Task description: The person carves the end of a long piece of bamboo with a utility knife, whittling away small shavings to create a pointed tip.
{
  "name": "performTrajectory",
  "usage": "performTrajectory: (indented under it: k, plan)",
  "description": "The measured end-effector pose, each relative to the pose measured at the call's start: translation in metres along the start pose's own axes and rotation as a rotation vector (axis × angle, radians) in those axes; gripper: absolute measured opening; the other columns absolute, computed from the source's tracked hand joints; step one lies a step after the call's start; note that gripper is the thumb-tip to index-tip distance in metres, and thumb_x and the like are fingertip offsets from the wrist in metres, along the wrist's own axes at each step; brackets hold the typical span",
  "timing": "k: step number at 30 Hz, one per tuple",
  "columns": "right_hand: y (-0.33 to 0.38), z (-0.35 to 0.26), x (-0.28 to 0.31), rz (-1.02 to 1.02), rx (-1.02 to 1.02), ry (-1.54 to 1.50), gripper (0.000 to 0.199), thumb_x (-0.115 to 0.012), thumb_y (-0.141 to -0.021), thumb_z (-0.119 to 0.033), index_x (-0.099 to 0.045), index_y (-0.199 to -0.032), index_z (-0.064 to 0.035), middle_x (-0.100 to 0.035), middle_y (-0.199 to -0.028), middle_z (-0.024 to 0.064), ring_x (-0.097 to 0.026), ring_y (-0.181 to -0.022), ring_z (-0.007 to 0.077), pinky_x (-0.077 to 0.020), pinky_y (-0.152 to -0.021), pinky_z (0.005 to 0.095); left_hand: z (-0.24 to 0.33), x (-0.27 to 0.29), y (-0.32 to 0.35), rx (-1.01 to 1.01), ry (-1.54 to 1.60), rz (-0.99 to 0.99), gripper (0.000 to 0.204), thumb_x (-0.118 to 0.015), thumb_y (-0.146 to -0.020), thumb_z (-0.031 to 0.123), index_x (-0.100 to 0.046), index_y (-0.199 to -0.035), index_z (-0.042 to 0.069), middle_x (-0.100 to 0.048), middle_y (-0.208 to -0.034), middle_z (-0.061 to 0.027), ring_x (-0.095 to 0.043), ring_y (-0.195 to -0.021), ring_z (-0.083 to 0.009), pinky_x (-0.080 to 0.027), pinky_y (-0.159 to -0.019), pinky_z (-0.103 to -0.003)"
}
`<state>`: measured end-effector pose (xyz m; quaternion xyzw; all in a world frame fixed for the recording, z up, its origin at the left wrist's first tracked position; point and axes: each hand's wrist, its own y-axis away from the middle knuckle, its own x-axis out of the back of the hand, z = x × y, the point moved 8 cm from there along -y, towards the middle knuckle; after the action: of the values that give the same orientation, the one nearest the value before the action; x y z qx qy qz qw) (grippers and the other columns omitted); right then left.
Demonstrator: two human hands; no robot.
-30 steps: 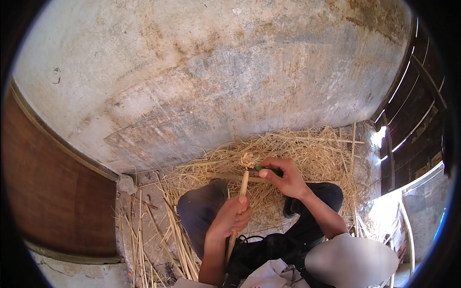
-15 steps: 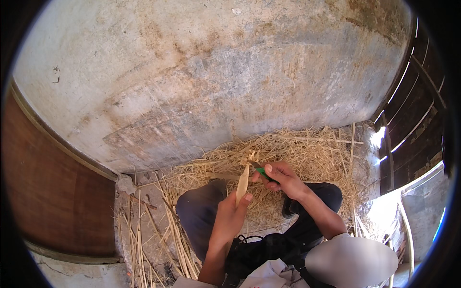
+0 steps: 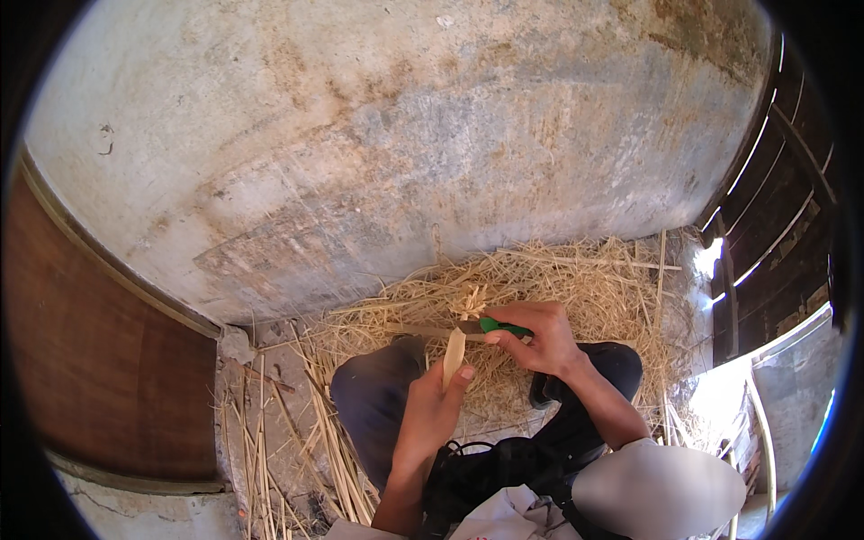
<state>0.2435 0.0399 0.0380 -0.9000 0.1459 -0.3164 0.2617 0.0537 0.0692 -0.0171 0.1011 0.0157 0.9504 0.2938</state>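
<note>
L hand (image 3: 427, 402) grips pale stick (image 3: 454, 355), R hand (image 3: 545, 337) w/ green-handled knife (image 3: 493, 325).

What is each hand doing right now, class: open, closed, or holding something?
Left hand: closed, holding a pale stick.
Right hand: closed, holding a green-handled knife.

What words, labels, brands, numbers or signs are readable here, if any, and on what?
None can be read.
Pale cloth shirt: tiny red marks at the lower edge, too small and cut off to tell whether they are lettering.
Green-handled bladed tool: no lettering visible.
</note>
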Motion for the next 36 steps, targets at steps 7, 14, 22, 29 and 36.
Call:
performTrajectory:
  k: [7,14,22,29,36]
  plan:
    - [0.0,-0.007,0.0,0.027,0.029,0.177,0.032,-0.085,-0.088,-0.034,-0.081,-0.112,-0.0133,-0.075,-0.08,0.0047,-0.071,-0.062,0.0226,-0.0535,-0.053,0.0354,0.005,0.005,-0.002,-0.062,-0.146,0.061,0.038,-0.061,-0.11,0.033,-0.062,-0.106,-0.005,-0.061,-0.067,-0.0143,-0.057,-0.061,-0.0195,-0.047,-0.059,-0.04]
    - [0.002,-0.003,-0.002,0.073,-0.011,0.259,0.036,-0.088,-0.082,-0.026,-0.08,-0.112,-0.0072,-0.074,-0.081,0.0073,-0.072,-0.066,0.0255,-0.055,-0.057,0.0362,-0.008,0.002,-0.005,-0.024,-0.099,0.018,0.038,-0.06,-0.11,0.033,-0.061,-0.105,-0.005,-0.059,-0.069,-0.0128,-0.055,-0.061,-0.0178,-0.046,-0.059,-0.038]
    - [0.005,0.028,-0.015,0.004,-0.256,-0.166,0.033,-0.079,-0.096,-0.035,-0.08,-0.113,-0.0068,-0.073,-0.079,0.0088,-0.069,-0.07,0.0143,-0.0518,-0.062,0.0327,-0.022,-0.011,-0.003,0.261,0.34,-0.205,0.039,-0.056,-0.112,0.039,-0.05,-0.089,0.008,-0.043,-0.061,0.0034,-0.038,-0.049,-0.0067,-0.031,-0.044,-0.028]
    - [0.019,0.064,-0.047,-0.288,-0.639,-0.746,0.049,-0.066,-0.106,-0.042,-0.075,-0.118,0.0049,-0.072,-0.08,0.009,-0.064,-0.071,0.0122,-0.0504,-0.066,0.0311,-0.022,-0.019,-0.003,0.407,0.609,-0.331,0.038,-0.05,-0.114,0.042,-0.044,-0.089,0.014,-0.033,-0.059,0.0069,-0.028,-0.043,-0.0043,-0.022,-0.038,-0.025]
    - [0.001,0.021,-0.009,-0.089,-0.102,-0.191,0.035,-0.074,-0.1,-0.031,-0.078,-0.122,-0.0046,-0.079,-0.096,0.0144,-0.076,-0.081,0.0227,-0.0574,-0.073,0.0353,-0.012,-0.019,0.0,0.37,0.634,-0.365,0.039,-0.047,-0.115,0.042,-0.043,-0.088,0.014,-0.034,-0.061,0.0065,-0.027,-0.044,-0.004,-0.022,-0.038,-0.025]
